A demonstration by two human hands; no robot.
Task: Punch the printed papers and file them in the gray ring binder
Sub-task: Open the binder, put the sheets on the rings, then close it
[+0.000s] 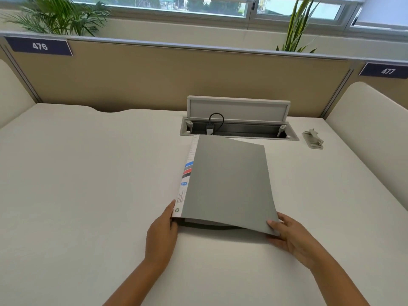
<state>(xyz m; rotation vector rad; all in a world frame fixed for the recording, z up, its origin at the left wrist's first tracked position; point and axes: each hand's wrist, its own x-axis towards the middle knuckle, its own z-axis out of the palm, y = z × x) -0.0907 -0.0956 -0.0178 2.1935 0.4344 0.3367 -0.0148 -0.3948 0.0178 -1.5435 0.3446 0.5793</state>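
Note:
The gray ring binder (227,182) lies on the white desk (88,173) in front of me, its spine with a white label and colour stripes on the left. My right hand (289,237) pinches the near right corner of the front cover, which is lifted and bowed a little off the desk. At the near end of the spine, my left hand (162,233) presses flat against the binder. What is inside the binder is hidden. A gray hole punch (313,140) rests at the far right of the desk. No printed papers are in view.
An open cable hatch (238,127) with a raised lid and a black cable sits just behind the binder. A beige partition (154,80) with number plates 476 and 477 closes the back. Cream side panels stand left and right. Plants and windows lie beyond.

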